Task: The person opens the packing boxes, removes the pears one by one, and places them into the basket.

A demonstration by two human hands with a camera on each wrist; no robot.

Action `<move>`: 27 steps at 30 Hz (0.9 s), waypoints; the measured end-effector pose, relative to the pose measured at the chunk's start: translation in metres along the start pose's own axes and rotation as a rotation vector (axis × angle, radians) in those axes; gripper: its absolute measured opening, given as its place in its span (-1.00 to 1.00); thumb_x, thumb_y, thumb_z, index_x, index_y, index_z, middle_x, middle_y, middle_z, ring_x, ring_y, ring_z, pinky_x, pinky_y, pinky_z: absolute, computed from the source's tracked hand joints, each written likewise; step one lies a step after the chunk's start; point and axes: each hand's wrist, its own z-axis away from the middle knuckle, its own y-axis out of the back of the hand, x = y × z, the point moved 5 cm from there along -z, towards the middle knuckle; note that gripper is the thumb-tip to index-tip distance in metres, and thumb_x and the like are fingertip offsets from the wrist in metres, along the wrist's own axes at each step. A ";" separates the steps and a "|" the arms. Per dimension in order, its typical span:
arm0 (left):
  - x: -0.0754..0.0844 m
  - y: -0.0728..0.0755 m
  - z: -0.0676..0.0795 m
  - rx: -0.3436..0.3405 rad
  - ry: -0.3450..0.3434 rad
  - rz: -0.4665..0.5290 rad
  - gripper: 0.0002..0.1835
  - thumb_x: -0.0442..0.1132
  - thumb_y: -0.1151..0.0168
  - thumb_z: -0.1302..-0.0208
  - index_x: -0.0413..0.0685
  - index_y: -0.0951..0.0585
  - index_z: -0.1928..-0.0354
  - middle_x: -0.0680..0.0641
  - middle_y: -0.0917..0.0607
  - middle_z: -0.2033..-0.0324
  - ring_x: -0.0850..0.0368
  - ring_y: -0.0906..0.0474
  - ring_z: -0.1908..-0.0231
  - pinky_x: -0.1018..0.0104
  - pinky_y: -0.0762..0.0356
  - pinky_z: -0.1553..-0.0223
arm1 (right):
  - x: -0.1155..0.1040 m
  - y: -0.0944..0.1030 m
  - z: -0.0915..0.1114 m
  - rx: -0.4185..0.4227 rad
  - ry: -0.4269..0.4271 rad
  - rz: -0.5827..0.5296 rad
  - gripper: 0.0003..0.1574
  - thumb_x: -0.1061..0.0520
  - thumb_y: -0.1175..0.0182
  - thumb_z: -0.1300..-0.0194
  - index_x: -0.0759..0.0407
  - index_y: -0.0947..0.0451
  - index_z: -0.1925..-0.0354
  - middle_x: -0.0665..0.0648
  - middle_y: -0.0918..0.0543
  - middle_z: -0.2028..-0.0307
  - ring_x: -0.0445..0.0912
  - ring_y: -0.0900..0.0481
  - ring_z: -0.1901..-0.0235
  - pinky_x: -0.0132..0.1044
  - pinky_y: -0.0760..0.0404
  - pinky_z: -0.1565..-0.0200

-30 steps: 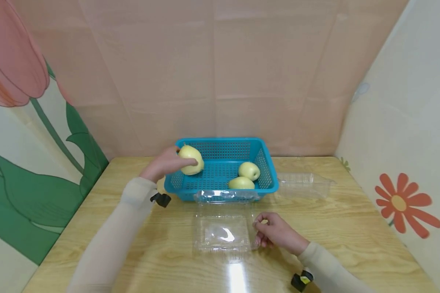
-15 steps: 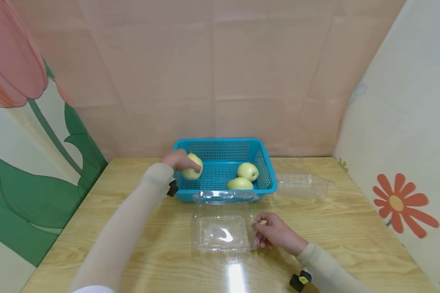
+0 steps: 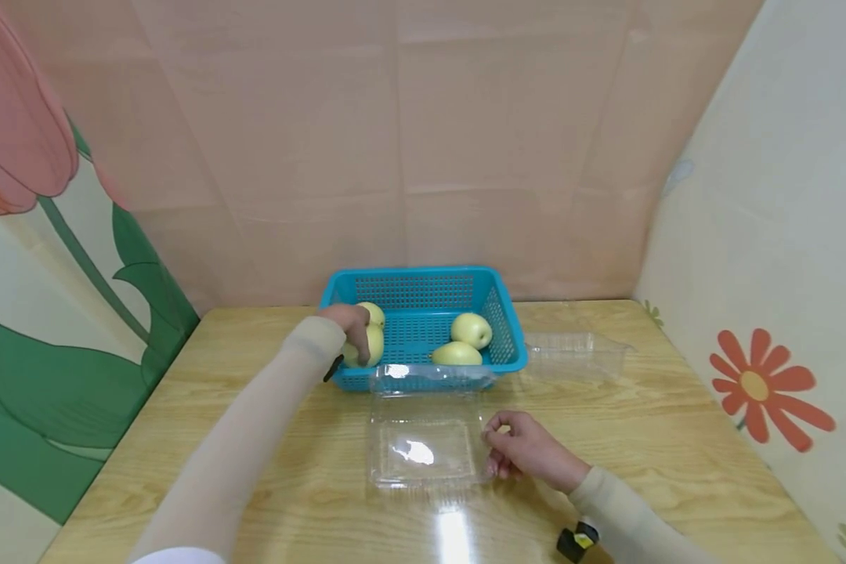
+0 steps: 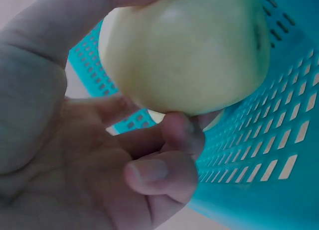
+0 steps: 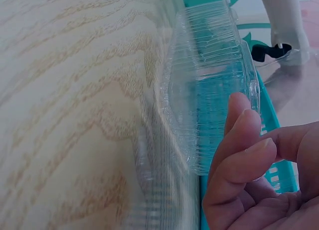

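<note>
In the head view my left hand is inside the left end of the blue basket, gripping a pale yellow pear. A second pear lies just behind it. The left wrist view has the thumb on one side of the held pear and curled fingers on the other. My right hand is at the right edge of an open clear plastic clamshell box, its thumb and forefinger pinching the rim. In the right wrist view the fingers overlap the box's ribbed wall.
Two more pears, one behind the other, lie at the basket's right end. Another clear plastic container stands right of the basket. The wooden table meets a pink backdrop behind and patterned panels at both sides.
The left hand has lowered its pear into the basket and shifted it toward the near left corner; a second pear now shows behind it. The right hand has stayed at the box.
</note>
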 end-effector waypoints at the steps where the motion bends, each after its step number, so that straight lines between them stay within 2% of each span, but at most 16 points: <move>1: 0.001 0.000 0.001 -0.009 -0.002 -0.012 -0.24 -0.09 -0.56 0.10 -0.06 -0.48 -0.20 -0.10 -0.54 0.00 -0.03 -0.46 0.04 0.09 -0.57 0.09 | 0.000 0.000 0.000 0.000 -0.002 0.000 -0.67 0.11 -0.04 -0.49 0.43 -0.38 0.07 0.11 -0.67 0.59 -0.20 -0.51 0.66 -0.42 -0.40 0.63; 5: 0.003 0.001 0.005 -0.008 -0.017 -0.071 -0.27 -0.10 -0.55 0.10 -0.03 -0.52 -0.20 -0.10 -0.55 -0.03 -0.02 -0.45 0.02 0.10 -0.57 0.06 | -0.002 -0.001 0.002 -0.002 0.003 0.002 -0.66 0.11 -0.05 -0.49 0.44 -0.38 0.07 0.13 -0.67 0.59 -0.19 -0.52 0.66 -0.41 -0.40 0.62; 10: 0.003 0.002 0.006 -0.004 -0.006 -0.098 -0.30 -0.08 -0.57 0.10 0.00 -0.56 -0.17 -0.09 -0.56 -0.05 -0.01 -0.46 0.02 0.14 -0.58 0.06 | -0.002 -0.002 0.001 0.005 0.013 0.010 -0.67 0.12 -0.05 -0.49 0.43 -0.38 0.07 0.12 -0.66 0.60 -0.18 -0.51 0.67 -0.40 -0.39 0.63; 18: -0.008 0.001 -0.013 -0.041 0.032 -0.076 -0.09 0.04 -0.62 0.25 0.10 -0.52 -0.29 -0.07 -0.52 -0.15 0.00 -0.45 0.00 0.14 -0.58 0.10 | -0.002 -0.004 0.000 0.006 0.017 0.022 -0.68 0.11 -0.06 -0.49 0.42 -0.40 0.09 0.12 -0.67 0.60 -0.18 -0.51 0.68 -0.40 -0.38 0.64; 21: -0.007 0.002 -0.010 -0.058 0.035 -0.073 -0.05 0.06 -0.60 0.22 0.11 -0.48 -0.35 -0.07 -0.50 -0.22 0.00 -0.44 -0.02 0.13 -0.58 0.07 | -0.003 -0.004 0.001 0.005 0.022 0.029 -0.68 0.11 -0.07 -0.49 0.42 -0.41 0.10 0.13 -0.67 0.59 -0.18 -0.51 0.68 -0.39 -0.38 0.64; 24: -0.003 0.003 -0.005 -0.065 0.031 -0.090 -0.13 0.07 -0.57 0.14 0.09 -0.50 -0.31 -0.07 -0.51 -0.19 0.01 -0.45 -0.02 0.14 -0.58 0.05 | -0.004 -0.003 0.001 0.008 0.027 0.032 -0.67 0.11 -0.07 -0.49 0.43 -0.40 0.09 0.14 -0.67 0.59 -0.17 -0.52 0.68 -0.40 -0.39 0.64; 27: -0.001 0.002 -0.006 -0.078 0.019 -0.124 -0.35 0.07 -0.53 0.09 0.03 -0.62 -0.10 -0.06 -0.59 -0.04 0.03 -0.50 0.05 0.17 -0.60 0.11 | -0.004 -0.004 0.002 0.009 0.030 0.030 -0.68 0.12 -0.06 -0.49 0.43 -0.40 0.09 0.13 -0.67 0.59 -0.18 -0.51 0.68 -0.40 -0.39 0.64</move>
